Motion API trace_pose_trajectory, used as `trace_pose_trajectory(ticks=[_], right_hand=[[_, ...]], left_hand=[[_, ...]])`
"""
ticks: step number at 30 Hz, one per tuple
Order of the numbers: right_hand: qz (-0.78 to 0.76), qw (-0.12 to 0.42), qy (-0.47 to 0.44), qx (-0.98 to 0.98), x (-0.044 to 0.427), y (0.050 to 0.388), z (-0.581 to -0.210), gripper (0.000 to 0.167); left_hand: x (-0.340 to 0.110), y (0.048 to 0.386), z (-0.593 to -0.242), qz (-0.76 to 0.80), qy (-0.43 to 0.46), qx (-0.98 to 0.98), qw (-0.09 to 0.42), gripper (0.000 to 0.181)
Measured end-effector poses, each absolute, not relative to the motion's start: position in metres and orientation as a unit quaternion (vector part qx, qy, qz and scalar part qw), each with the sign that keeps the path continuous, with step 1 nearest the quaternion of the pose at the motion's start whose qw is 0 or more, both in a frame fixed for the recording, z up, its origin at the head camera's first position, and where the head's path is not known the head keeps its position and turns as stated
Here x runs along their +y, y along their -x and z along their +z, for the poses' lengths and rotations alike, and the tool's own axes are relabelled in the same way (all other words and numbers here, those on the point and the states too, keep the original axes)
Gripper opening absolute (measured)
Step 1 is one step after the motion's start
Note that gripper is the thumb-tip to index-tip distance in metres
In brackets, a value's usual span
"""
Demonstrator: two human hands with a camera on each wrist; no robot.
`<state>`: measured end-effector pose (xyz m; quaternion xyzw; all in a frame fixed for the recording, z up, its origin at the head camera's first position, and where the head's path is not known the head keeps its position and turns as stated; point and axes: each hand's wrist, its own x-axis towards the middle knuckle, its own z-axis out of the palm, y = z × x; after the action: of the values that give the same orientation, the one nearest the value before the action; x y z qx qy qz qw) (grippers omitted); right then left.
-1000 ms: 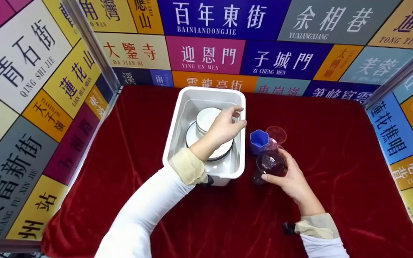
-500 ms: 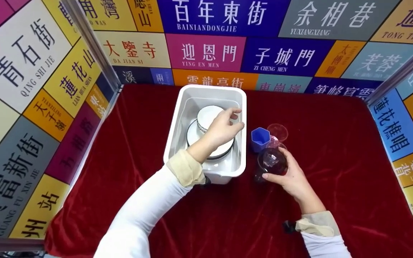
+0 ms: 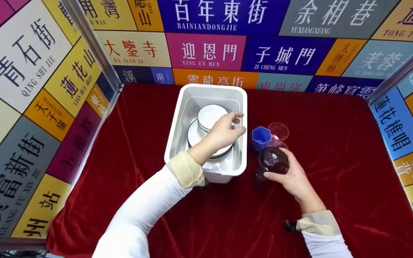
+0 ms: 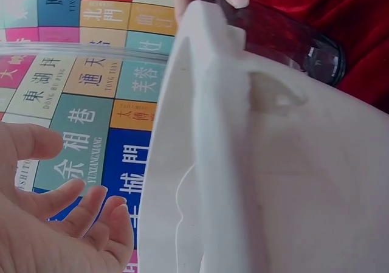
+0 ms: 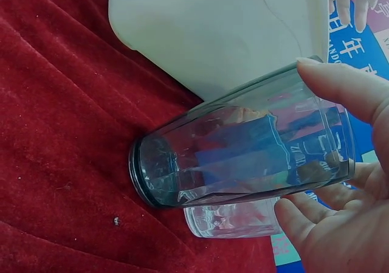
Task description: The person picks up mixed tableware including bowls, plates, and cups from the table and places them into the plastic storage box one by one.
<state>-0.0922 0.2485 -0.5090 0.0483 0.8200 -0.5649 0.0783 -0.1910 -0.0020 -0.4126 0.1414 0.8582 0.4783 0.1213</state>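
In the head view my right hand (image 3: 294,175) holds a dark tinted glass tumbler (image 3: 273,160) near its rim, right of a white plastic bin (image 3: 173,125). The right wrist view shows the thumb on one side of the tumbler (image 5: 231,157) and fingers on the other; whether its base touches the cloth I cannot tell. My left hand (image 3: 222,132) hovers over the bin with loosely bent fingers and nothing in them, also seen in the left wrist view. Below it in the bin, a white bowl (image 3: 210,115) sits on white plates (image 3: 194,135) with dark rims, partly hidden by the hand.
Just beyond the tumbler stand a blue hexagonal cup (image 3: 261,139) and clear pinkish glasses (image 3: 279,131). Dark red velvet (image 3: 328,150) covers the table. Panels with printed place names (image 3: 206,52) enclose the back and both sides.
The left hand has shifted slightly toward the person over the bin. The right hand keeps its grip on the tumbler in almost the same spot. The head view has moved a little.
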Motion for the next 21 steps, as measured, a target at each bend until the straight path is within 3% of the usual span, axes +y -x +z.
trace_pose_trajectory(ticks=[21], right_hand=[[-0.548,0.062,-0.038,0.833,0.248,0.093,-0.509,0.097]], left_hand=[[0.007,0.175,-0.416,0.448,-0.181,0.863,0.149,0.059]])
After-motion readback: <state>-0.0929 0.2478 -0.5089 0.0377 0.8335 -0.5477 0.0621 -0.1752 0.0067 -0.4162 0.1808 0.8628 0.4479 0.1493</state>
